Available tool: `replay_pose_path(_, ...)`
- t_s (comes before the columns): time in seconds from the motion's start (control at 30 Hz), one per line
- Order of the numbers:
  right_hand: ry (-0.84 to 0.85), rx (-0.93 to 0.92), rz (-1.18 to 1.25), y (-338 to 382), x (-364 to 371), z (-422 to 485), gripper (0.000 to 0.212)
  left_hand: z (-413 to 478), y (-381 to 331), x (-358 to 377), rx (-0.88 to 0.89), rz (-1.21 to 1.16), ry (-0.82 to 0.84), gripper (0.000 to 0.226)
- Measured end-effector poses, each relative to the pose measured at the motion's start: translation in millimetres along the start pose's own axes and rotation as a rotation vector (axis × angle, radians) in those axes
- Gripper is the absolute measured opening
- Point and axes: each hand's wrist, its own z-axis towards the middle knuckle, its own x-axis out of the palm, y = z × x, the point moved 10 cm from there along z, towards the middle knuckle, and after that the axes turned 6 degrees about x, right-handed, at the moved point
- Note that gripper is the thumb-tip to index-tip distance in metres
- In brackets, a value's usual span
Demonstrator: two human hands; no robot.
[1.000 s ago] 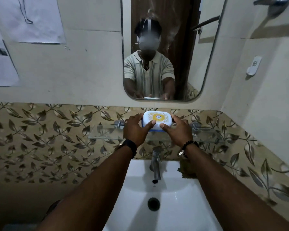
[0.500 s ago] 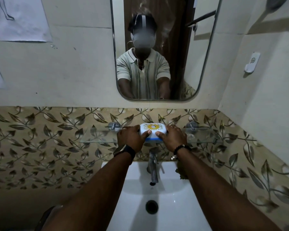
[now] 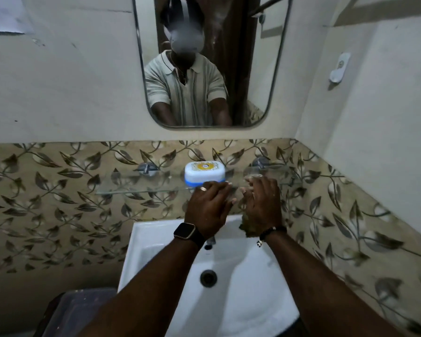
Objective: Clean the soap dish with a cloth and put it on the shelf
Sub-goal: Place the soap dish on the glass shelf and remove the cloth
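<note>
In front of you hangs a rounded mirror (image 3: pixel 204 69) on the pale wall, with a band of leaf-patterned tiles (image 3: pixel 58 190) below it. Lower down you see a white washbasin (image 3: pixel 156 239) with a dark drain (image 3: pixel 208 278) in its bowl. A small white wall hook (image 3: pixel 339 70) sits on the right wall. A sheet of paper (image 3: pixel 3 15) hangs top left. A dark bin (image 3: pixel 78 312) stands beside the basin at lower left.

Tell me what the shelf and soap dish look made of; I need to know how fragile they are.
Shelf: clear glass, apparently, since the leaf tiles show through it, on shiny metal brackets. Soap dish: probably glossy plastic, opaque white lid with a printed yellow design over a blue base.
</note>
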Motion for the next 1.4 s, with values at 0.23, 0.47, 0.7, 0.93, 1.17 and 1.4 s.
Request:
replay_pose_path(0.23, 0.149, 0.036, -0.235, -53, -7, -49, 0.039, -10, -51, 65, 0.042, -0.148, 0.238, 0.036)
replay_pose_path(0.47, 0.445, 0.130, -0.330, -116, 39, -89, 0.053, -38, -72, 144, 0.044, -0.153, 0.487, 0.051)
replay_pose_path(0.7, 0.667, 0.112, -0.339, -150, 106, -117, 0.077, -83, -39, 236, -0.106, -0.060, 0.786, 0.075)
replay_pose_path(0.93, 0.925, 0.110, -0.539, -196, 178, -159, 0.071, -118, -24, 301, -0.136, -0.042, 0.923, 0.068)
replay_pose_path(1.17, 0.659, -0.016, -0.461, -186, 181, -151, 0.040, -107, -28, 300, -0.153, -0.060, 0.662, 0.034)
replay_pose_path(1.4, 0.570, 0.002, -0.408, -179, 154, -143, 0.019, -91, -33, 283, -0.159, -0.049, 0.662, 0.027)
